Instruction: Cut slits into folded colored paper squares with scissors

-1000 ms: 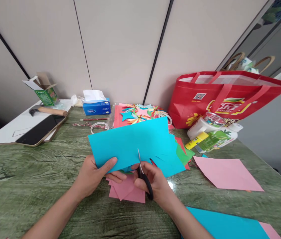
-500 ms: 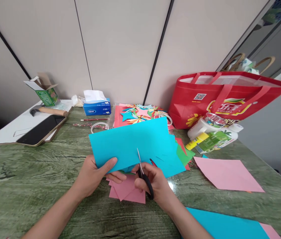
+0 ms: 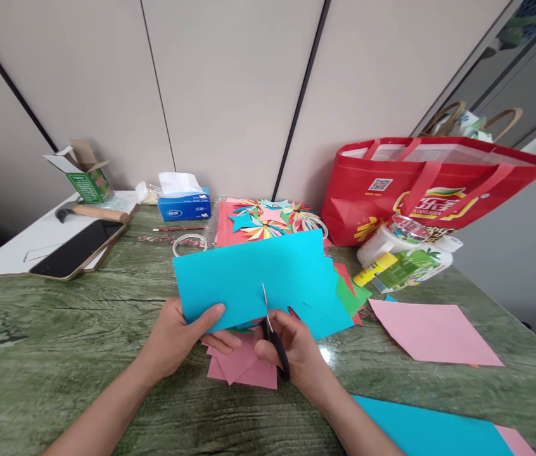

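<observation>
Between thumb and fingers, my left hand (image 3: 194, 339) grips the lower left corner of a blue sheet of paper (image 3: 244, 269), tilted up above the table. My right hand (image 3: 291, 348) is closed round the black handles of a pair of scissors (image 3: 275, 345). One thin blade lies over the front of the blue sheet, pointing up; the other blade is hidden behind it. Under my hands lie several pink paper pieces (image 3: 244, 364). Blue, green and red scraps (image 3: 348, 291) show behind the sheet's right side.
At the back are a tissue box (image 3: 184, 206), colourful paper stars (image 3: 270, 215) and a red bag (image 3: 391, 183). A glue stick (image 3: 375, 269) leans near a white mug at right. Pink paper (image 3: 439, 332) and blue paper (image 3: 429, 427) lie right; a phone (image 3: 78, 247) and hammer (image 3: 97, 211) lie left.
The blue sheet's upper edge has dipped slightly and shifted a little to the right. Both hands keep their grips, and the scissors have hardly moved.
</observation>
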Tool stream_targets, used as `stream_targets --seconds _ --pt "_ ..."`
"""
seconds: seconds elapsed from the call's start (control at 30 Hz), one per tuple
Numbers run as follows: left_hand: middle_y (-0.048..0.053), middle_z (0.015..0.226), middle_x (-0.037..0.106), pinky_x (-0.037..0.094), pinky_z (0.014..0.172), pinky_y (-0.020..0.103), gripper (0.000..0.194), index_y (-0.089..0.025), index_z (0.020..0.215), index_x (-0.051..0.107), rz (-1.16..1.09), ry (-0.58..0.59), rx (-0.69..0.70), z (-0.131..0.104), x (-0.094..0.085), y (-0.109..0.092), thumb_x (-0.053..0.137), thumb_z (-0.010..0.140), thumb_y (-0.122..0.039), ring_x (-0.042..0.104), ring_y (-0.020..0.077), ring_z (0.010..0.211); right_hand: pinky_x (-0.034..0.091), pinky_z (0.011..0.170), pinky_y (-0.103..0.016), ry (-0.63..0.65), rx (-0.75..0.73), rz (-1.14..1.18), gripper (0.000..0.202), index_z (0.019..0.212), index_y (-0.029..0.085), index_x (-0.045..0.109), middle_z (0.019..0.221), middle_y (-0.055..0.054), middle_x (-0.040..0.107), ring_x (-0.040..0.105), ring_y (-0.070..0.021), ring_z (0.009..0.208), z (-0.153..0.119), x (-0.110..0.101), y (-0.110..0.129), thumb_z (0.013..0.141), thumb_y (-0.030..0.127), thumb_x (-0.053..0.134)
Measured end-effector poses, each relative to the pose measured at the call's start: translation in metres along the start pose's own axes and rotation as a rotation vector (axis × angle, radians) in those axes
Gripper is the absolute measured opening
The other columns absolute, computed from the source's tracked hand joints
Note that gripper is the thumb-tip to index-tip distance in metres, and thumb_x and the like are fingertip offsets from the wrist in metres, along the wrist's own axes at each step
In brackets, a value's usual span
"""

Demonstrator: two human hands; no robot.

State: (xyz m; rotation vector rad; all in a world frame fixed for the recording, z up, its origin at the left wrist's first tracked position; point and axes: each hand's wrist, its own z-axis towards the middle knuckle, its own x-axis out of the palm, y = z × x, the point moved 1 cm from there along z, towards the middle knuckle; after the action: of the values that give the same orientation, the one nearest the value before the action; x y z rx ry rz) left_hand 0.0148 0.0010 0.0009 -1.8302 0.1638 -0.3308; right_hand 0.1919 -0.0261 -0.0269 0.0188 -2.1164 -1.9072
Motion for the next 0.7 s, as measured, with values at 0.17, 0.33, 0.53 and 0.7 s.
stream_targets --seconds 0.17,0.33,0.53,0.7 --pt "0.007 0.057 0.069 0.054 0.049 0.031 0.02 -0.013 0.07 0.062 0.015 0.008 -0.011 -0.0006 0.0006 -0.0008 0.061 0.071 -0.033 0.064 0.021 0.048 0.039 0.057 -0.027 0.008 -0.011 -0.017 0.038 0.07 0.018 0.049 0.07 -0.002 0.055 0.05 -0.0156 0.063 -0.0005 -0.0008 0.0 0.055 0.041 0.074" --pt "0.008 0.058 0.069 0.054 0.05 0.032 0.022 -0.012 0.071 0.061 0.008 0.012 -0.032 -0.0006 0.0014 -0.0005 0.061 0.07 -0.034 0.064 0.0216 0.049 0.039 0.058 -0.026 0.002 -0.024 -0.032 0.037 0.069 0.019 0.047 0.069 -0.001 0.053 0.048 -0.0149 0.063 -0.001 -0.0005 -0.0011 0.058 0.042 0.073" --pt "0.008 0.057 0.069 0.054 0.05 0.032 0.023 -0.011 0.074 0.059 0.015 0.014 -0.036 0.0006 0.0 0.0017 0.061 0.071 -0.034 0.064 0.0215 0.049 0.036 0.054 -0.024 -0.008 -0.016 -0.035 0.039 0.067 0.018 0.045 0.065 0.001 0.048 0.043 -0.0116 0.058 0.0 0.0008 -0.0002 0.056 0.044 0.072" --pt "0.009 0.057 0.069 0.053 0.049 0.032 0.025 -0.011 0.073 0.059 0.021 0.005 -0.037 0.0015 0.0 0.0024 0.062 0.069 -0.035 0.064 0.0212 0.048 0.034 0.053 -0.023 -0.006 -0.034 -0.033 0.038 0.067 0.018 0.046 0.063 0.002 0.047 0.04 -0.0108 0.056 0.0001 0.0007 -0.0011 0.056 0.044 0.072"
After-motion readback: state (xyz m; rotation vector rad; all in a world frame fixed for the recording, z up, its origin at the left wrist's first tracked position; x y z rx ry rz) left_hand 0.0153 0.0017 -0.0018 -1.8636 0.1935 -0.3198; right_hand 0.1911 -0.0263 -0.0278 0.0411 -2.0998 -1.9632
